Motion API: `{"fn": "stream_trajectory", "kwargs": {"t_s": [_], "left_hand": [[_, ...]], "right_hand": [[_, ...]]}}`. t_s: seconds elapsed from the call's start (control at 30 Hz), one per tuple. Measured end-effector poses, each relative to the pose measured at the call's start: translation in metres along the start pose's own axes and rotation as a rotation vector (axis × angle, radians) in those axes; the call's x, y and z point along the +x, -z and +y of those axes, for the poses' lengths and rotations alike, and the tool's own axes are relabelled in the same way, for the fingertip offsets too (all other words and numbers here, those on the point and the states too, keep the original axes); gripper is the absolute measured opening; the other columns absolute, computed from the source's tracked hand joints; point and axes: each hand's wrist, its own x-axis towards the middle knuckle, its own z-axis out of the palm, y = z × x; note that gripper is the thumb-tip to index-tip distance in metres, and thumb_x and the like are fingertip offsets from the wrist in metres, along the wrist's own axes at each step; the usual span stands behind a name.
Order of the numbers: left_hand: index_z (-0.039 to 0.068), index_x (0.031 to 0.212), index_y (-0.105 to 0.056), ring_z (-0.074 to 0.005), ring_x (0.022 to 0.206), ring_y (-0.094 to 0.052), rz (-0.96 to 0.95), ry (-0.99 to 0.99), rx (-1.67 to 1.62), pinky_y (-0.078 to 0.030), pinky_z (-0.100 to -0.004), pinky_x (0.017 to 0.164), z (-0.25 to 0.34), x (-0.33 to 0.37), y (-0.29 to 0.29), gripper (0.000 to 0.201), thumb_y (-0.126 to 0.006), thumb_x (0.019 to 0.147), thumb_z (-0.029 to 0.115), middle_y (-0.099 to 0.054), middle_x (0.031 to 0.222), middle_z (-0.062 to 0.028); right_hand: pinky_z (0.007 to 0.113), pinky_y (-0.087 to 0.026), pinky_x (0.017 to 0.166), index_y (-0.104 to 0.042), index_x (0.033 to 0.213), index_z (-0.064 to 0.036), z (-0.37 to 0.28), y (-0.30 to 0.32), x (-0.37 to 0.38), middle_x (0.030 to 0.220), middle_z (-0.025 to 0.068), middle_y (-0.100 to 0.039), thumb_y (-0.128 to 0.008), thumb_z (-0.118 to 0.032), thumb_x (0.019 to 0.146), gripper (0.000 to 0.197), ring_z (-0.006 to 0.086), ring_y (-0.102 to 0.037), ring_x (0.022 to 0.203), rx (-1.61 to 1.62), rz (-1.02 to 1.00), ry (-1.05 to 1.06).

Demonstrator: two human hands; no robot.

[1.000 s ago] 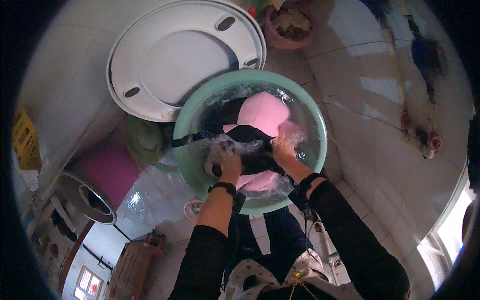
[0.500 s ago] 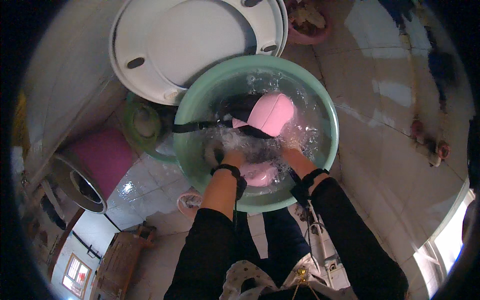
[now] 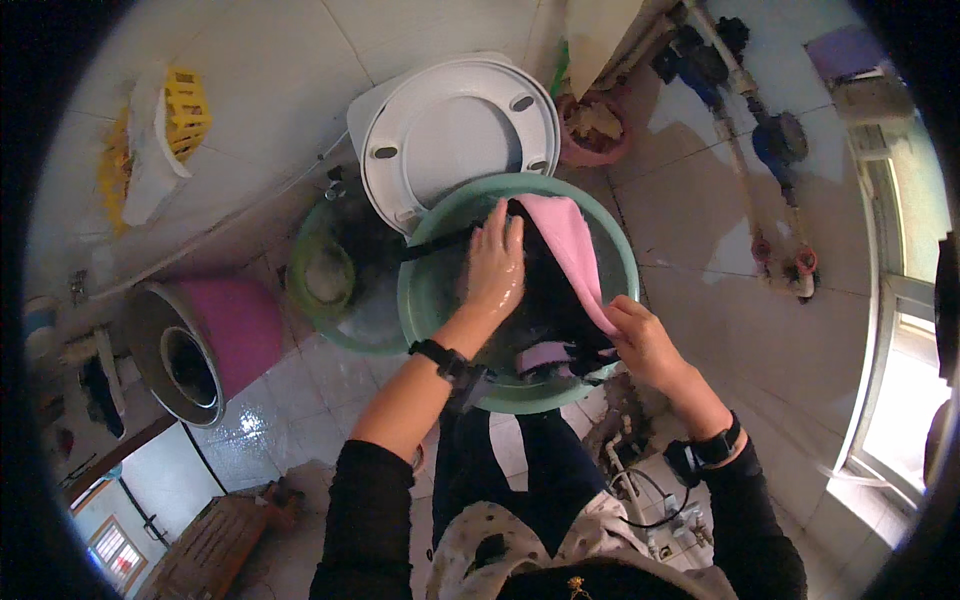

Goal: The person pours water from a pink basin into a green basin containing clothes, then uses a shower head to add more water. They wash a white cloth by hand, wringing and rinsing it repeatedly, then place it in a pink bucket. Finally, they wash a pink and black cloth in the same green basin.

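Observation:
A wet pink-and-black cloth bag [image 3: 562, 235] with a black strap [image 3: 440, 244] is partly lifted inside a green basin [image 3: 622, 225]. My left hand [image 3: 495, 265], wet and with fingers fairly straight, is closed on the bag's black upper left side, where the strap runs off over the basin's left rim. On the right, my right hand [image 3: 640, 340] pinches the edge of the pink panel at the basin's rim. Lower in the basin, another pink part [image 3: 545, 357] shows beside black cloth. Fabric hides the fingertips of my right hand.
Behind the basin stands a white toilet [image 3: 400, 190] with its seat raised. Left are another green basin [image 3: 350, 340] and a pink bucket [image 3: 230, 325] lying tilted. A pink waste bin [image 3: 595, 130] is at the back; pipes [image 3: 740, 150] run along the right wall.
Both hands have come up out of the splashing water, lifting the bag. My right hand moved outward with the pink edge, and my left hand moved up along the black side. The view has shifted.

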Motion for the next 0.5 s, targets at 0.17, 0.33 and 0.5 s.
{"fn": "stream_trajectory", "kwargs": {"t_s": [0.17, 0.33, 0.5], "left_hand": [[0.017, 0.128, -0.051, -0.0422, 0.123, -0.042, 0.125, -0.23, -0.018, -0.037, -0.0517, 0.099, 0.008, 0.011, 0.101, 0.063, -0.06, 0.07, -0.007, -0.043, 0.137, -0.0138], [0.006, 0.106, -0.054, -0.0361, 0.099, -0.058, 0.024, -0.228, -0.293, -0.049, -0.0395, 0.08, 0.03, 0.0, 0.183, 0.044, -0.065, 0.065, -0.005, -0.059, 0.109, -0.0126], [0.003, 0.1, -0.051, -0.0367, 0.094, -0.057, -0.051, -0.13, -0.222, -0.048, -0.0409, 0.076, 0.048, -0.045, 0.229, 0.042, -0.071, 0.064, -0.002, -0.056, 0.098, -0.0147]], "right_hand": [[0.04, -0.047, 0.088, -0.06, 0.113, -0.0014, -0.082, 0.055, -0.028, 0.11, 0.0197, -0.058, -0.057, 0.012, 0.068, 0.047, 0.0378, -0.057, 0.103, 0.017, 0.021, 0.122], [0.037, -0.049, 0.082, -0.063, 0.111, -0.0045, -0.136, 0.107, -0.043, 0.105, 0.0155, -0.06, -0.059, 0.013, 0.066, 0.048, 0.033, -0.06, 0.096, -0.096, 0.108, 0.133], [0.033, -0.05, 0.074, -0.065, 0.11, -0.0069, -0.136, 0.125, -0.041, 0.098, 0.0116, -0.06, -0.071, 0.009, 0.064, 0.049, 0.0273, -0.061, 0.086, -0.148, 0.27, 0.113]]}}
